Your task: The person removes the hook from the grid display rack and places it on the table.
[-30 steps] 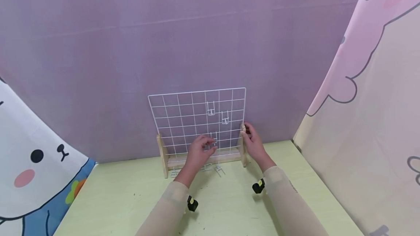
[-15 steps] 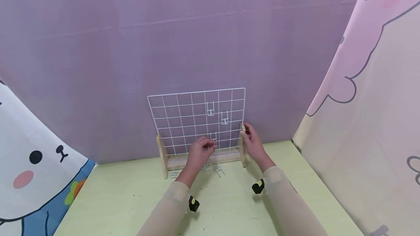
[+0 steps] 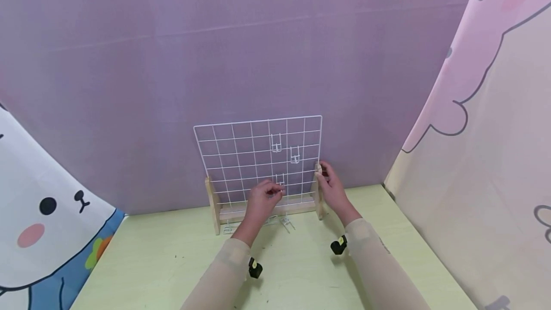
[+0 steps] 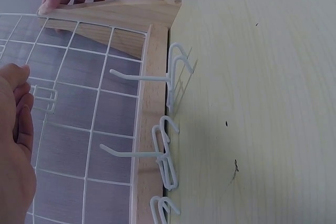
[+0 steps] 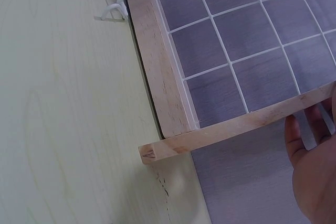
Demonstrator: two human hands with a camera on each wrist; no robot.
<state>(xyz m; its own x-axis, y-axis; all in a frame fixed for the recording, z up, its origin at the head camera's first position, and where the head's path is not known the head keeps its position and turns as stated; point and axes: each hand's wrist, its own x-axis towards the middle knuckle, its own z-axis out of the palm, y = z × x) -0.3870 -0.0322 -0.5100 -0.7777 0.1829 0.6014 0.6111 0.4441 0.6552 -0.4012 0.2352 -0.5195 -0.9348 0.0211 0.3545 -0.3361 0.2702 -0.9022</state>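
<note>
A white wire grid panel [image 3: 243, 157] stands upright in a wooden stand [image 3: 213, 204]. My left hand [image 3: 262, 200] is at the lower middle of the grid, thumb and forefinger pinching at a white wire hook [image 3: 280, 179] that hangs there; the fingers hide its front prong. On the right, my right hand [image 3: 333, 188] holds the stand's side post [image 4: 121, 14], thumb in front and fingers behind. Two more hooks hang higher up, an upper hook [image 3: 276, 145] and a lower hook [image 3: 294, 157] to its right.
Several loose white hooks lie on the pale table along the stand's base, among them one hook [image 3: 287, 224] right of the left wrist and another hook [image 4: 165, 156] in the left wrist view. A purple cloth [image 3: 258, 61] hangs behind the grid.
My left thumb and forefinger have come together at the hook on the lower grid; a second ago they were apart. The right hand keeps its place on the post.
</note>
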